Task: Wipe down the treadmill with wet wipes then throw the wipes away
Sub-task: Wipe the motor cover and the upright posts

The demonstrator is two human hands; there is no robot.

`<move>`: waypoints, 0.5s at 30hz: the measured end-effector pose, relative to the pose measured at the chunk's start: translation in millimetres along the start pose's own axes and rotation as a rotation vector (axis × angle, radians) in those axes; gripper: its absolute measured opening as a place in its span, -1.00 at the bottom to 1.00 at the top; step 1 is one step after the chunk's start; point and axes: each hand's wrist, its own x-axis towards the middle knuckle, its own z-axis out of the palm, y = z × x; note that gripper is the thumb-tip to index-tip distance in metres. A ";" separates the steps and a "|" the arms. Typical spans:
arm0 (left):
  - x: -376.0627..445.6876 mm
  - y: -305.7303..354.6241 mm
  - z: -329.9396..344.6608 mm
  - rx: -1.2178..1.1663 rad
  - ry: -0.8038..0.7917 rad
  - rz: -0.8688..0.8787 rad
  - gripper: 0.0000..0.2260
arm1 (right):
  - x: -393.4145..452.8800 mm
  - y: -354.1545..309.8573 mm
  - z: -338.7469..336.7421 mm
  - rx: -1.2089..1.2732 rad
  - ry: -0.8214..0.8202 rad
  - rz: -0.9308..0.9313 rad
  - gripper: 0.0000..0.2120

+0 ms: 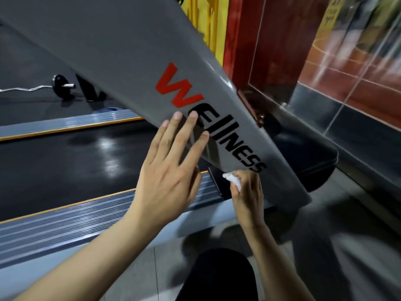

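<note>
Over on the far left, a curl bar with a black weight plate lies on the dark gym floor, well apart from everything else; closer in, the treadmill's black belt runs across with a ribbed grey side rail edged in orange along its near side. Moving right, the left hand is spread flat with straight fingers, fingertips pressed against the grey upright of the treadmill, right over the start of the black lettering; it's got hold of nothing, just resting there. The upright slants down from upper left to lower right and has "WELLNESS" on it, red W then black letters. Just right of that, the right hand is curled around a scrunched white wet wipe, holding it against the lower edge of the upright, just under the last letters; only a bit of the wipe pokes out of the fingers. Below, a dark-clothed knee sits over the grey tiled floor; on the far right there's a glossy red and dark tiled wall, pretty blurry.
</note>
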 end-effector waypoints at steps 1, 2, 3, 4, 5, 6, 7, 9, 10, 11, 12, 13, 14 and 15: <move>0.2 3.9 7.8 -0.012 -0.011 0.009 -0.50 | -4.7 8.1 0.4 0.004 -0.008 0.024 -0.64; 0.0 8.6 16.1 -0.024 -0.022 0.019 -0.50 | -8.7 15.1 0.3 0.012 -0.017 0.074 -0.62; 0.1 14.0 24.6 -0.037 -0.033 0.031 -0.50 | -12.3 21.6 -0.3 0.026 -0.026 0.143 -0.60; 0.5 19.7 33.7 -0.051 -0.044 0.043 -0.50 | -16.1 28.8 -0.1 0.047 -0.036 0.215 -0.59; 1.5 25.7 42.8 -0.060 -0.057 0.055 -0.50 | -22.2 37.4 2.1 0.068 -0.047 0.275 -0.60; 2.4 32.5 52.2 -0.066 -0.075 0.065 -0.50 | -28.5 45.0 3.9 0.079 -0.061 0.319 -0.61; 3.7 39.4 61.3 -0.073 -0.094 0.075 -0.50 | -35.4 51.0 5.7 0.082 -0.070 0.352 -0.63; 8.1 52.5 78.3 -0.092 -0.129 0.094 -0.50 | -48.5 65.0 10.4 0.069 -0.088 0.417 -0.70; 10.2 59.5 87.0 -0.099 -0.152 0.109 -0.49 | -52.3 72.3 11.0 0.070 -0.089 0.469 -0.73; 12.2 66.4 96.0 -0.107 -0.178 0.126 -0.48 | -54.8 79.8 10.7 0.073 -0.092 0.523 -0.75; 14.2 74.1 105.3 -0.117 -0.198 0.143 -0.46 | -55.4 87.2 9.0 0.071 -0.081 0.567 -0.75; 16.3 81.5 115.4 -0.133 -0.208 0.160 -0.45 | -52.2 94.3 6.5 0.077 -0.053 0.610 -0.73; 18.7 89.5 125.7 -0.154 -0.209 0.176 -0.45 | -45.7 100.8 2.0 0.115 -0.008 0.673 -0.71; 21.9 98.1 136.1 -0.184 -0.201 0.191 -0.46 | -37.3 107.0 -4.5 0.169 0.043 0.753 -0.72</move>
